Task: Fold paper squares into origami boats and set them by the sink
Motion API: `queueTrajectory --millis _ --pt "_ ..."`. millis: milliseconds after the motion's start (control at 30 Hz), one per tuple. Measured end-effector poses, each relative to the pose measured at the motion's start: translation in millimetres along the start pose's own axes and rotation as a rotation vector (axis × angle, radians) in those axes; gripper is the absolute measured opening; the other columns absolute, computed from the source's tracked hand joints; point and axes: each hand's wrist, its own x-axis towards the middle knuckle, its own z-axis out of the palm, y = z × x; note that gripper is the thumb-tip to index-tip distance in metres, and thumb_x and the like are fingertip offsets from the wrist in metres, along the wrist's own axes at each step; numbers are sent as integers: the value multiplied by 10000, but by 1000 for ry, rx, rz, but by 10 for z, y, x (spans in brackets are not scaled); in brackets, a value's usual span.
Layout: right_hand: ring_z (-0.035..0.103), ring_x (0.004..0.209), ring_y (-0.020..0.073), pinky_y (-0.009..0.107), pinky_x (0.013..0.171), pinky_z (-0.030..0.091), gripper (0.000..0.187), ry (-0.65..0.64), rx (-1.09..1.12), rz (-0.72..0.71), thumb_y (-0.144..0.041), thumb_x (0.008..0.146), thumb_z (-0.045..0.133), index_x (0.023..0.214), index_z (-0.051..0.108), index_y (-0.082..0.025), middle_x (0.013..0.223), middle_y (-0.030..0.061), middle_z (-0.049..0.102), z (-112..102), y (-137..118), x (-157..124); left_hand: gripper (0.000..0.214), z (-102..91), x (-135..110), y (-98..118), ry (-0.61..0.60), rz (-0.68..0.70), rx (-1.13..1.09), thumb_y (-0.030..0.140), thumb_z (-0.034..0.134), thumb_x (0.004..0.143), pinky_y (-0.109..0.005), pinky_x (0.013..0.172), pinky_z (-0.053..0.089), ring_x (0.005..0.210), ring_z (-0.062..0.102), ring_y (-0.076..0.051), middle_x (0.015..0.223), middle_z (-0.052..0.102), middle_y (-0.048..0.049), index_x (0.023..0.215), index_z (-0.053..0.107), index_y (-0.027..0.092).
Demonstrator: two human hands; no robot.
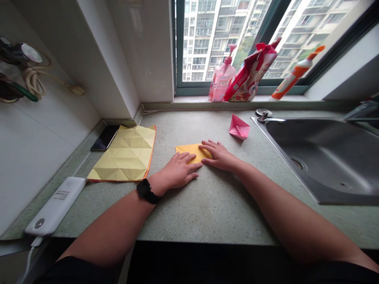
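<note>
A folded piece of orange-yellow paper (189,149) lies flat on the speckled counter (213,209) under both hands. My left hand (179,170), with a black watch at its wrist, rests palm down on the paper's near left part, fingers stretched out. Over the right end of the paper lies my right hand (218,155), its fingers spread and touching the sheet. Part of the paper is hidden beneath the fingers. Farther right and back stands a pink folded paper shape (239,127). Creased pale yellow sheets (124,152), with orange edges showing below, lie to the left.
A dark phone (104,138) lies partly under the creased sheets. At the left edge sits a white power bank (57,205) with a cable. The steel sink (331,157) is on the right. A pink pump bottle (221,81), a red bag (251,75) and an orange bottle (296,75) line the sill.
</note>
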Motion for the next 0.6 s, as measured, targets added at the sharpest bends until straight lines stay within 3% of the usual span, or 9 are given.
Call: queueTrajectory --millis 300,433,600 --pt "356 1648 424 680 1341 267 700 -15 39 -13 -566 941 795 1573 624 -316 1762 136 435 -35 127 2 323 -130 -63 -57 -8 -43 -90 355 581 1106 -490 1171 506 1376 619 -317 1499 663 -120 1335 789 261" --pt "349 1651 425 683 1339 275 699 -19 37 -29 -581 944 782 1574 621 -323 1763 128 435 -21 175 7 325 -174 -97 -112 -8 -83 -100 335 540 1114 -441 1062 566 1193 708 -285 1298 761 -103 1134 851 241" --pt "349 1650 426 671 1340 296 689 -13 56 -48 -576 941 774 1560 637 -309 1759 132 439 -11 250 -11 315 -269 -195 -209 -10 -172 -139 392 619 1069 -411 989 569 1076 731 -276 1144 799 -83 940 869 251"
